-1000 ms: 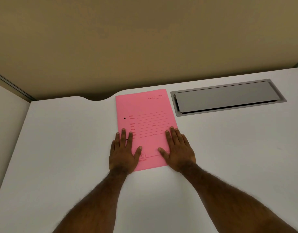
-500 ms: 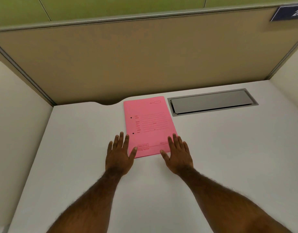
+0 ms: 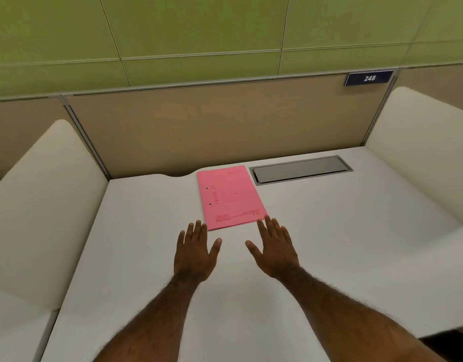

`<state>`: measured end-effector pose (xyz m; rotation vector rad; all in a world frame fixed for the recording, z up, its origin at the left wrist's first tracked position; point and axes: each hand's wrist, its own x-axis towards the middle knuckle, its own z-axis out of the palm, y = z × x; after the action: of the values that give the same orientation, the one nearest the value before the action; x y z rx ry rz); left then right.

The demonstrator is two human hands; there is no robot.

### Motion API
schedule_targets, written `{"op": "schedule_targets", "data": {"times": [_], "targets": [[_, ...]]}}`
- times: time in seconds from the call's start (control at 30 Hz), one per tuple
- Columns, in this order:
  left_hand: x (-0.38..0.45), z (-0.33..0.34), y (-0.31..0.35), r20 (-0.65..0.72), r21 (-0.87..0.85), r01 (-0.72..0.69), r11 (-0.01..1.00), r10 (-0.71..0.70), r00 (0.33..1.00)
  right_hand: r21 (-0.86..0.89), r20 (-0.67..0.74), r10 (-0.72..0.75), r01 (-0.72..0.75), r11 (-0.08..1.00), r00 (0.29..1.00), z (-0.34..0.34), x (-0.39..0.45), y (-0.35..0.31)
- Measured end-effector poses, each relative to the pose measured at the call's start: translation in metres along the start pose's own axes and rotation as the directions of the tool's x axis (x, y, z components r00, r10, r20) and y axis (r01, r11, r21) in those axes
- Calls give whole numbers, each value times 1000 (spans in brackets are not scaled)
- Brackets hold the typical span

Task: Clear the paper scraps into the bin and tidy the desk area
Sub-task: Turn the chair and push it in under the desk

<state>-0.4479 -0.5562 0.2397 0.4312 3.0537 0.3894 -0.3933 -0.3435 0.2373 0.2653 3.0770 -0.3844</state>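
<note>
Hovering flat, both hands (image 3: 234, 253) flank folder's (image 3: 231, 197) near edge.

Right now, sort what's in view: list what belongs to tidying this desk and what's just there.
Part of the job:
pink folder, lying flat at the back of the desk
left hand and right hand, open, just short of the folder

Just there:
metal cable flap set in the desk
number sign on the partition

No scraps or bin in view.

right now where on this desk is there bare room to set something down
Bare desk right of the pink folder, in front of the metal cable hatch; also left of the folder. Tightest spot: the folder's near edge, by the left hand and right hand.
</note>
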Motion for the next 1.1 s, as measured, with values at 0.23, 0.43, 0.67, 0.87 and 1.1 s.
{"op": "schedule_targets", "data": {"times": [0.23, 0.43, 0.67, 0.87, 1.1], "targets": [[-71, -31, 21, -75, -15, -32, 999, 31, 997, 1, -64, -13, 13, 1000, 998, -25, -81, -10], [-127, -50, 33, -134, -10, -58, 998, 56, 989, 22, -107, -33, 36, 999, 994, -41, -136, -9], [-191, -63, 59, -182, -12, 3, 1000, -5, 983, 3, -142, -82, 83, 997, 986, -64, -192, 11], [-259, -54, 99, -210, -32, 86, 996, -91, 974, -5, -160, -124, 125, 992, 979, -79, -258, 42], [-343, -54, 162, -241, -3, 127, 992, -124, 963, 30, -144, -135, 141, 990, 980, -101, -330, 89]]}}
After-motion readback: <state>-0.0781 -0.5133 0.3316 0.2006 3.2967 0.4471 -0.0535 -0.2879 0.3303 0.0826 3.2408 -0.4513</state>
